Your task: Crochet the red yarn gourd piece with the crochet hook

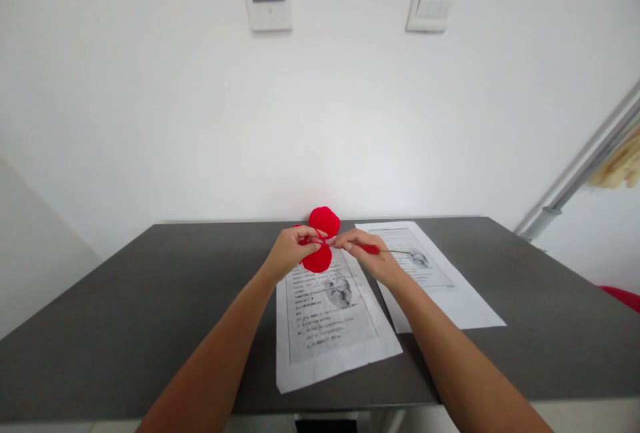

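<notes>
My left hand (295,250) is closed, its thumb and fingers pinching a red crochet piece (319,262) with a rounded lower edge. A strand of red yarn runs over the fingers of that hand. My right hand (367,253) grips a crochet hook (370,248) with a red handle and a thin metal shaft sticking out to the right. The hook's tip meets the red piece between the two hands; the exact stitch is too small to make out. Just behind the hands sits a round red ball of yarn (325,221), near the wall.
Under the hands lies a printed sheet (330,353) on the dark table (150,326). A second printed sheet (450,306) is to the right, partly beneath my right forearm. The white wall (320,106) borders the table's far edge. A grey pipe (575,186) slants at the right.
</notes>
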{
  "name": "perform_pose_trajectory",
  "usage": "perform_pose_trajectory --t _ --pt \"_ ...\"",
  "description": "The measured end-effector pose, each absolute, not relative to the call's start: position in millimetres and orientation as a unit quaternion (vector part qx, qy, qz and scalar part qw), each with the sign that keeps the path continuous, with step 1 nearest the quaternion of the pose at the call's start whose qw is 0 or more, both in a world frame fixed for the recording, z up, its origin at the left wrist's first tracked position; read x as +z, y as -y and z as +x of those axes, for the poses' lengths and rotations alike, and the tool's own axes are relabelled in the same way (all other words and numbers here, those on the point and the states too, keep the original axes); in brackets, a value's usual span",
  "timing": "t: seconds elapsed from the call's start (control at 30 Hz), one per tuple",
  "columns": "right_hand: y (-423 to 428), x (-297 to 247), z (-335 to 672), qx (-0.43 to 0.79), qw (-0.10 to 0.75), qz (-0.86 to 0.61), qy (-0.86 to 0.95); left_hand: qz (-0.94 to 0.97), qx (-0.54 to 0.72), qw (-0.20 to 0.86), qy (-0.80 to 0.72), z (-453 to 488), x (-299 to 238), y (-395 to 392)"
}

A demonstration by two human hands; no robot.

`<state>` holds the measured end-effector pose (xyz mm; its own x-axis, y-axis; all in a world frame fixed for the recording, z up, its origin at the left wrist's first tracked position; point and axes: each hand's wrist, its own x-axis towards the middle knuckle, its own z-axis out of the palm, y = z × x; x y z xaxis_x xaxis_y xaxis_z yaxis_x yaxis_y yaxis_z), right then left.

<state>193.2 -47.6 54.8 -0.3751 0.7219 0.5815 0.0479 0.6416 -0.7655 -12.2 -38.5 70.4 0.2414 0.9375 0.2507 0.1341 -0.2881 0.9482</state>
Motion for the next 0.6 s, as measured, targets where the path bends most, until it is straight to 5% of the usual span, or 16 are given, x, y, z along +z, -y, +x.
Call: perform_pose_trajectory --t 0.27,0.6 --pt "54.1 58.4 188.4 0.271 0.476 -0.278 0.789 0.719 0.476 0.288 -0.416 -9.5 74.7 42.1" --pt "55.5 58.2 182.2 0.154 0.484 -0.234 0.829 0.719 0.49 0.282 -0.404 -0.3 77.7 49.0"
